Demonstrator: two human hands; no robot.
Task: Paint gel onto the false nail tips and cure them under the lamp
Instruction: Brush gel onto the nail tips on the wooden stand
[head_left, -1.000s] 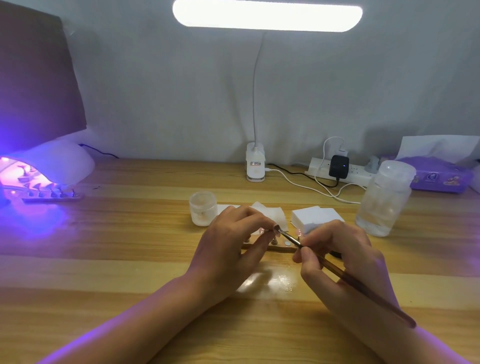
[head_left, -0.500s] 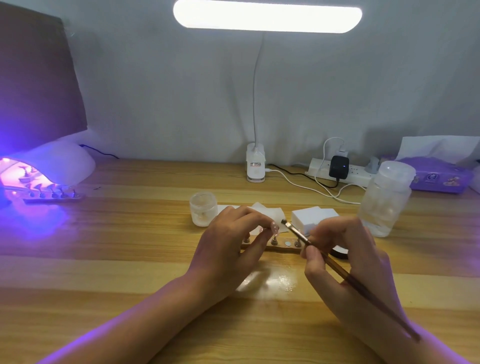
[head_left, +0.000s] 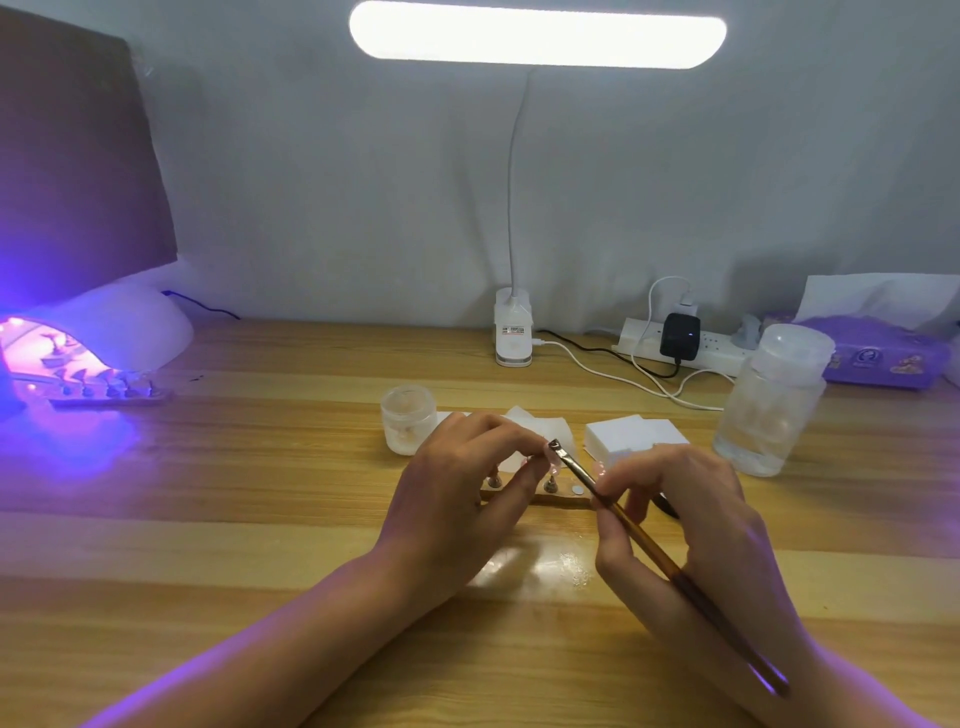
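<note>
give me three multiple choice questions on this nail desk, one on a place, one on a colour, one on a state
1. Where on the desk does the curing lamp stand?
A. far left
B. centre
C. far right

2. What colour is its glow?
A. green
B. purple
C. orange

3. What is the right hand doing?
A. lying flat, empty
B. closed in an empty fist
C. holding the brush

Answers:
1 A: it sits at the desk's left edge.
2 B: purple light spills out over the wood beside it.
3 C: its fingers grip the brush handle, with the bristles at the nail tip that the left hand pinches.
</note>
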